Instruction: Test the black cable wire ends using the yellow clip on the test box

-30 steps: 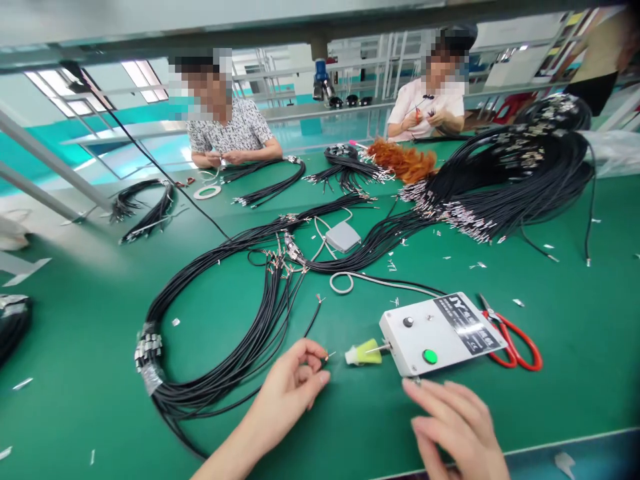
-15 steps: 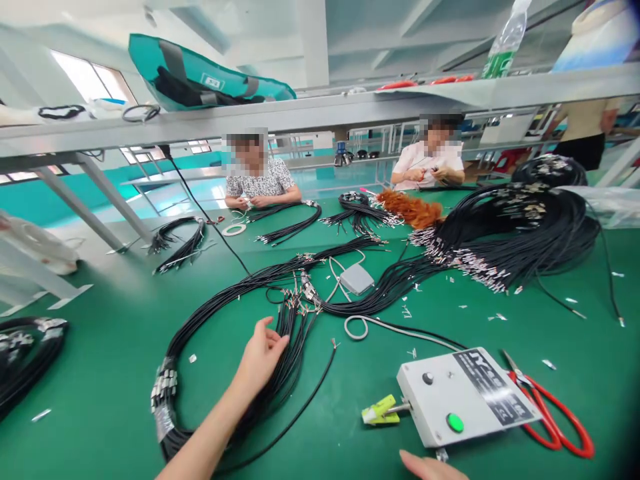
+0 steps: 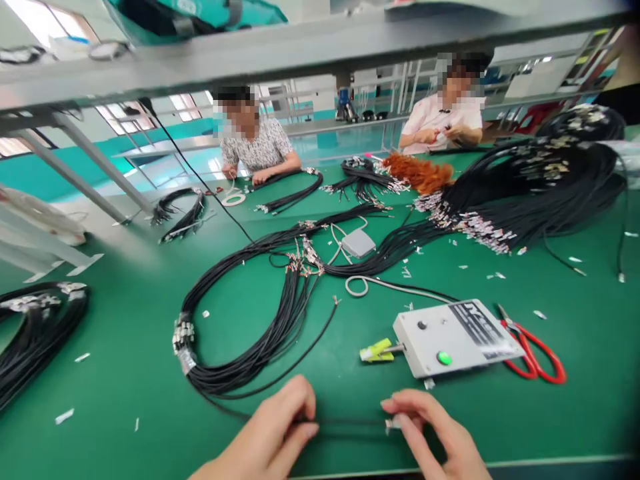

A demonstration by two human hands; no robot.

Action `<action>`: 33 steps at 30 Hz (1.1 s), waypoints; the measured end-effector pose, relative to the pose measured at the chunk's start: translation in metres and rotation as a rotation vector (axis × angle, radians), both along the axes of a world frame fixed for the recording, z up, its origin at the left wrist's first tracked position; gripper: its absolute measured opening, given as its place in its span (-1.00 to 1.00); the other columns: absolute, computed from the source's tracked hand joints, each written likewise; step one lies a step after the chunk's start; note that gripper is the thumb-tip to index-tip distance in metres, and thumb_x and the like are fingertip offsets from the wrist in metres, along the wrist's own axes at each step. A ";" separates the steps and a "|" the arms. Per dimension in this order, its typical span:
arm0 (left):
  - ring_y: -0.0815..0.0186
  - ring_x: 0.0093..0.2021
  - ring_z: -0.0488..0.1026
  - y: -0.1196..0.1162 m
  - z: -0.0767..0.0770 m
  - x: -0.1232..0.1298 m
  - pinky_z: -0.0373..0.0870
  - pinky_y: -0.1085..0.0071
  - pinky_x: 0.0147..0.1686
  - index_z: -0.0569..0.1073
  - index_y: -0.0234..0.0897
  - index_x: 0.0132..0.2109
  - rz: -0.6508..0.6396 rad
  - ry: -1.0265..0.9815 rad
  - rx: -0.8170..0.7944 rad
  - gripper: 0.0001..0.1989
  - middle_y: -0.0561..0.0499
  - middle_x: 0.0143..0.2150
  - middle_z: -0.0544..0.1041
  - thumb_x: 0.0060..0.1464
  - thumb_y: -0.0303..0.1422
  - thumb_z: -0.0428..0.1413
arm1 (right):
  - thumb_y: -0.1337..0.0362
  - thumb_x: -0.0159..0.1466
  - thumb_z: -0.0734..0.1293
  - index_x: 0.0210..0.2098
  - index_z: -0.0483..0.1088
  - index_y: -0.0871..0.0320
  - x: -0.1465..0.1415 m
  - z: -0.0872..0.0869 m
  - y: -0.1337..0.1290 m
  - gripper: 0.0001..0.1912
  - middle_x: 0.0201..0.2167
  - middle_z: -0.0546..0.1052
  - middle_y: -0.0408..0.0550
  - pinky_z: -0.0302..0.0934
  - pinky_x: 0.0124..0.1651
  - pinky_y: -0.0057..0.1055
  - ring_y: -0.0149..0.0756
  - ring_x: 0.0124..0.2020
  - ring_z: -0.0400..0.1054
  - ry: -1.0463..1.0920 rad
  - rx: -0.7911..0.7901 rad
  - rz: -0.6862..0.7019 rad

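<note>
My left hand (image 3: 280, 430) is closed round a thin black cable (image 3: 353, 421) at the front of the table. My right hand (image 3: 435, 430) pinches the cable's end, where a small pale, shiny piece (image 3: 393, 424) shows. The stretch between my hands is straight and a little blurred. To the left of my left hand, the cable runs back toward a curved bundle of black cables (image 3: 250, 370). Just behind my right hand stands a light grey box (image 3: 430, 340) with a lit green button (image 3: 444, 358) and a yellow-green clip (image 3: 377, 351) on its side.
Red-handled scissors (image 3: 543, 360) lie right of the box. A large heap of black cables (image 3: 540, 180) sits at the back right, another coil (image 3: 47, 347) at the left edge. A metal shelf (image 3: 280, 50) spans overhead. Two people (image 3: 257, 143) work across the green table (image 3: 135, 320).
My left hand has left the cable bundle and come down to the front, now gripping one cable. My right hand has risen into view and holds that cable's end. The camera has tilted down.
</note>
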State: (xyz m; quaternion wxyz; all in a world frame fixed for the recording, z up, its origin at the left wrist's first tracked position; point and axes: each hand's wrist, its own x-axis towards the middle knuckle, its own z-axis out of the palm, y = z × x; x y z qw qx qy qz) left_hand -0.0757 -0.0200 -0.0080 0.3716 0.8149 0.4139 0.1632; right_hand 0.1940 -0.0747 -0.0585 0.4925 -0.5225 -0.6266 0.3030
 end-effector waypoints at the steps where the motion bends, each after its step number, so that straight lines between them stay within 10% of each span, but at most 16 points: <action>1: 0.29 -0.39 0.31 0.002 0.001 0.003 0.33 0.46 -0.37 0.25 -0.16 -0.30 0.037 0.023 -0.007 -0.86 0.04 -0.37 0.38 0.28 -0.36 -0.09 | 0.22 0.37 0.25 -0.01 0.42 0.08 -0.006 0.005 -0.001 -0.77 -0.26 0.64 0.00 0.45 -0.28 -0.46 -0.31 -0.36 0.55 0.150 -0.139 0.046; 6: 0.27 -0.36 0.41 0.002 0.000 0.028 0.35 0.43 -0.33 0.28 -0.16 -0.19 0.008 0.068 0.001 -0.92 0.04 -0.33 0.45 0.27 -0.41 -0.09 | -0.06 0.31 0.30 -0.21 0.44 0.18 -0.029 0.017 0.001 -0.60 -0.43 0.56 -0.01 0.24 -0.45 -0.46 -0.37 -0.51 0.40 0.639 -0.451 0.072; 15: 0.29 -0.43 0.34 0.006 0.017 0.088 0.25 0.44 -0.39 0.32 -0.17 -0.19 -0.071 -0.064 -0.211 -0.81 0.06 -0.40 0.45 0.31 -0.39 -0.18 | -0.05 0.32 0.29 -0.11 0.37 0.13 -0.016 0.019 -0.004 -0.63 -0.51 0.50 -0.13 0.17 -0.40 -0.44 -0.41 -0.53 0.26 0.761 -0.399 -0.058; 26: 0.32 -0.47 0.26 0.000 0.009 0.075 0.17 0.46 -0.45 0.28 -0.17 -0.15 0.104 -0.270 -0.355 -0.85 0.15 -0.50 0.31 0.33 -0.25 -0.12 | 0.11 0.28 0.31 -0.44 0.42 0.13 -0.027 0.041 0.008 -0.74 -0.55 0.45 -0.16 0.13 -0.46 -0.46 -0.40 -0.54 0.24 0.261 -0.511 0.014; 30: 0.38 -0.54 0.18 0.000 0.008 0.071 0.13 0.49 -0.52 0.27 -0.19 -0.04 0.139 -0.337 -0.430 -0.82 0.16 -0.50 0.33 0.34 -0.24 -0.14 | 0.22 0.35 0.24 -0.56 0.36 0.11 -0.007 0.047 -0.005 -0.66 -0.60 0.46 -0.19 0.12 -0.41 -0.42 -0.41 -0.55 0.31 -0.231 -0.302 0.324; 33: 0.40 -0.57 0.17 -0.002 0.007 0.072 0.11 0.51 -0.58 0.35 -0.21 -0.08 0.138 -0.341 -0.475 -0.80 0.13 -0.50 0.38 0.33 -0.23 -0.10 | 0.27 0.26 0.35 -0.45 0.43 0.10 0.000 0.048 -0.010 -0.85 -0.58 0.49 -0.20 0.11 -0.38 -0.39 -0.40 -0.56 0.31 -0.408 -0.211 0.262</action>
